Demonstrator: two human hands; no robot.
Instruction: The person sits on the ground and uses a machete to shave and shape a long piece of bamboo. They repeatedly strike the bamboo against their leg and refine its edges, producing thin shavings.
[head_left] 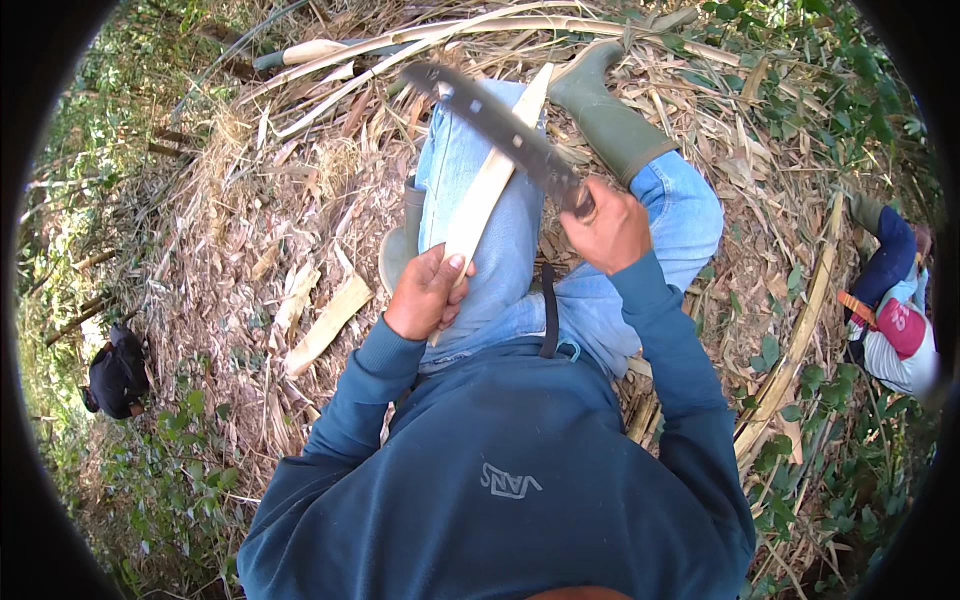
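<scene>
My left hand is closed on the lower end of a pale, flat bamboo strip, its thumb lying on the upper face. The strip slants up and to the right over my jeans-clad leg, narrowing towards its far end. My right hand is wrapped round the handle of a machete with a long dark blade. The blade points up and to the left and crosses over the strip's far half. Whether its edge touches the strip I cannot tell. The handle is mostly hidden by my fingers.
Dry leaves and shavings cover the ground. A wider pale bamboo piece lies to the left. Long bamboo strips curve across the far side, and a bamboo length lies at right. Two people, one in black, one at right, are nearby.
</scene>
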